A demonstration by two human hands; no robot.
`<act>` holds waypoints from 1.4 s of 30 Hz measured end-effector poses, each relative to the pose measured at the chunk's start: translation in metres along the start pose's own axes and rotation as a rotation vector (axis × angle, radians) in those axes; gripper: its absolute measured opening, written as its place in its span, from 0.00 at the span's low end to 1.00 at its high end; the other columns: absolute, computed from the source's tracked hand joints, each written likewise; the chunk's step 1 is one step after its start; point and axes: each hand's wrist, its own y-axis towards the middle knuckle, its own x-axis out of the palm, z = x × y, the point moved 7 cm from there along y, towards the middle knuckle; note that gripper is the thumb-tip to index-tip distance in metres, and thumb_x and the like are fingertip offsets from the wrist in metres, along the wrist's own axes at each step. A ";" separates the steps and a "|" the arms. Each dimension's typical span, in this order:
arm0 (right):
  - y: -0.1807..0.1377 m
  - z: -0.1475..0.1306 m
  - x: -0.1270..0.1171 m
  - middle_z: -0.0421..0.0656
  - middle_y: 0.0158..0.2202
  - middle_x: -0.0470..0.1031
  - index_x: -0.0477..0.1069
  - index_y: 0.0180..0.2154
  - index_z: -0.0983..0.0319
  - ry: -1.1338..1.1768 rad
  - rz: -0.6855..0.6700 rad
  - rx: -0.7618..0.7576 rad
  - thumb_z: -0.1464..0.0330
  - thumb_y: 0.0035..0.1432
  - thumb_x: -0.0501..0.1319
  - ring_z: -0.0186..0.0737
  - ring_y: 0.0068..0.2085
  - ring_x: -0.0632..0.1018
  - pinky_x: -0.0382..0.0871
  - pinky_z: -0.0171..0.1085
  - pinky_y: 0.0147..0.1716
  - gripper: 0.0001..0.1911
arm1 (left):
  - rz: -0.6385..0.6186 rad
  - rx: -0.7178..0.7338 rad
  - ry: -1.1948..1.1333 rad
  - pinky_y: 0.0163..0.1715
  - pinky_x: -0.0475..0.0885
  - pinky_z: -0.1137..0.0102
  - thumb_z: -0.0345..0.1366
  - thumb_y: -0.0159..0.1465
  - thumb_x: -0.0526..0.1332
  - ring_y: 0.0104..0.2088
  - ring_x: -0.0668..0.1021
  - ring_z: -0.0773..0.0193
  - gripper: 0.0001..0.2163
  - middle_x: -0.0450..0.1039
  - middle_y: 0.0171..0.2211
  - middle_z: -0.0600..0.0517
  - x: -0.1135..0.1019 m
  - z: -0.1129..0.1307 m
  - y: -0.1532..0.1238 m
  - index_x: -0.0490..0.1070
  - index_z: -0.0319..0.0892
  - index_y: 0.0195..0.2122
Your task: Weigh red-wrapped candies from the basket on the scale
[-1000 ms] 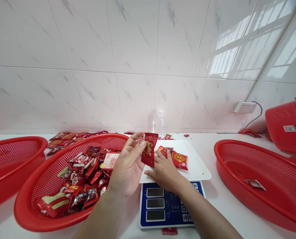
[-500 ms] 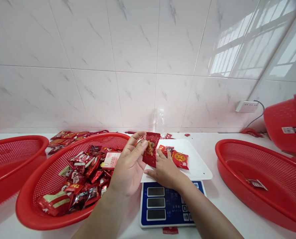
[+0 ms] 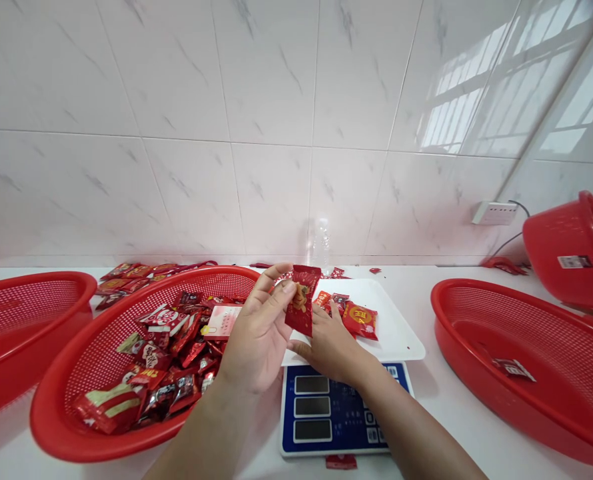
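Note:
Between the thumb and fingers of my left hand (image 3: 262, 327) is a small dark-red snack packet (image 3: 303, 300), held upright above the scale's pan with its printed front toward me. My right hand (image 3: 329, 337) lies low over the white pan (image 3: 396, 333), fingers stretched forward and thumb apart. Its fingertips reach small red packets (image 3: 337, 303); whether they touch them is hard to tell. A wider red packet (image 3: 360, 320) with a gold circle rests just right of those fingers. Below the pan is the blue panel of the digital scale (image 3: 312, 407), partly covered by my right forearm.
Left of the scale, a red mesh basket (image 3: 51, 413) holds many wrapped sweets. Another red basket (image 3: 36, 333) stands far left, and one (image 3: 476, 293) at right contains a packet. A red tub (image 3: 561, 240) tilts at far right. A clear bottle (image 3: 321, 243) stands by the wall.
My right hand's fingers have shifted slightly on the pan. My left hand and its packet have stayed nearly still.

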 end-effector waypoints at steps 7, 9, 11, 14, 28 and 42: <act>0.004 0.003 0.006 0.47 0.62 0.60 0.50 0.63 0.55 -0.046 -0.046 -0.006 0.48 0.62 0.44 0.55 0.66 0.44 0.33 0.64 0.58 0.33 | 0.014 -0.009 -0.052 0.34 0.73 0.75 0.26 0.62 0.58 0.33 0.76 0.70 0.12 0.72 0.34 0.52 0.001 -0.002 0.000 0.66 0.43 0.47; 0.004 0.003 0.008 0.46 0.60 0.62 0.51 0.63 0.54 -0.043 -0.064 -0.009 0.48 0.62 0.44 0.55 0.66 0.43 0.32 0.64 0.58 0.32 | 0.022 -0.009 -0.052 0.34 0.73 0.75 0.26 0.62 0.58 0.33 0.76 0.70 0.13 0.72 0.34 0.52 0.000 -0.002 0.000 0.66 0.43 0.47; 0.004 0.003 0.007 0.45 0.59 0.65 0.51 0.63 0.54 -0.042 -0.060 -0.002 0.48 0.62 0.44 0.54 0.66 0.44 0.31 0.63 0.59 0.32 | 0.028 -0.005 -0.041 0.32 0.73 0.75 0.26 0.62 0.58 0.31 0.76 0.70 0.13 0.72 0.34 0.53 -0.001 -0.002 0.000 0.66 0.43 0.47; 0.004 0.003 0.004 0.46 0.58 0.66 0.50 0.63 0.54 -0.053 -0.026 0.019 0.50 0.63 0.44 0.52 0.65 0.50 0.32 0.62 0.59 0.30 | 0.030 -0.001 -0.034 0.28 0.72 0.75 0.26 0.61 0.59 0.28 0.75 0.70 0.13 0.72 0.32 0.53 0.000 -0.001 0.001 0.66 0.43 0.47; 0.004 0.000 0.004 0.46 0.55 0.70 0.57 0.61 0.54 -0.051 -0.048 0.011 0.50 0.64 0.40 0.51 0.65 0.48 0.34 0.62 0.59 0.29 | 0.021 -0.011 -0.057 0.32 0.73 0.77 0.26 0.61 0.59 0.31 0.77 0.71 0.12 0.74 0.31 0.53 0.001 0.000 0.001 0.68 0.43 0.45; -0.002 -0.010 -0.006 0.47 0.58 0.65 0.62 0.57 0.53 -0.085 0.049 -0.002 0.53 0.64 0.46 0.50 0.62 0.57 0.38 0.60 0.59 0.25 | 0.018 -0.022 -0.076 0.33 0.73 0.76 0.26 0.61 0.59 0.31 0.77 0.70 0.12 0.74 0.31 0.53 0.001 0.000 -0.002 0.68 0.43 0.45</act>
